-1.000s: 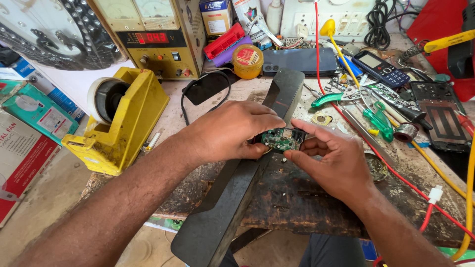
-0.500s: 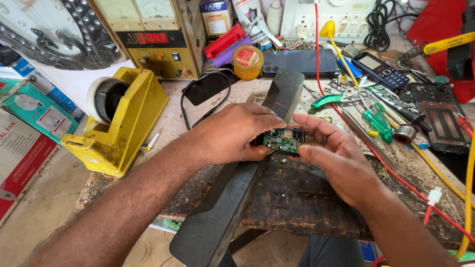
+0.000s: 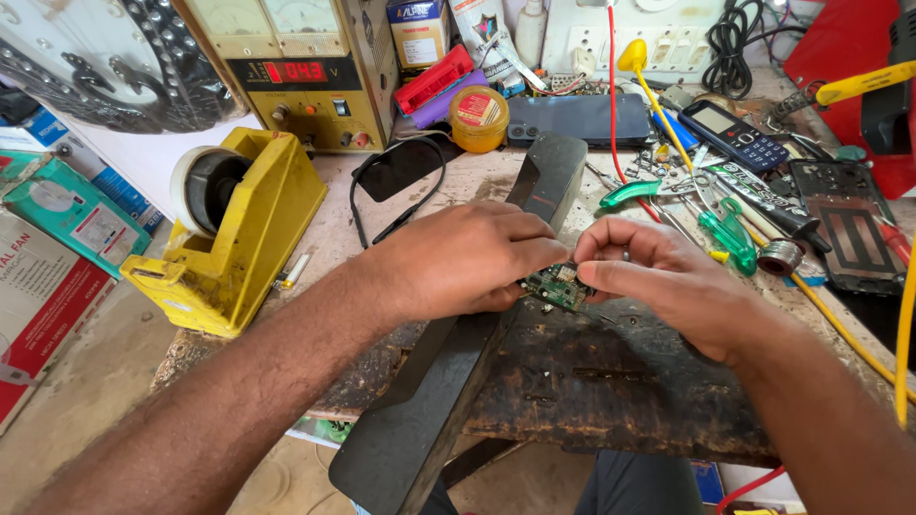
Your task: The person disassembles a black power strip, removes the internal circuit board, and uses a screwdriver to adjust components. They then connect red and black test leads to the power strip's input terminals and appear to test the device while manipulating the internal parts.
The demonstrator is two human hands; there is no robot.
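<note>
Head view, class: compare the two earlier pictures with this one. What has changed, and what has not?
Very little moved. The right hand curled its fingers closer over the small green circuit board; the left hand kept its grip on the board's other side. The long black casing and yellow tape dispenser stayed put.

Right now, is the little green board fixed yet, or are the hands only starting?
Not finished. The small green circuit board is out in the open, pinched between the left hand and right hand above the long black casing. The green screwdrivers lie unused, and the board is not yet back inside anything.
</note>
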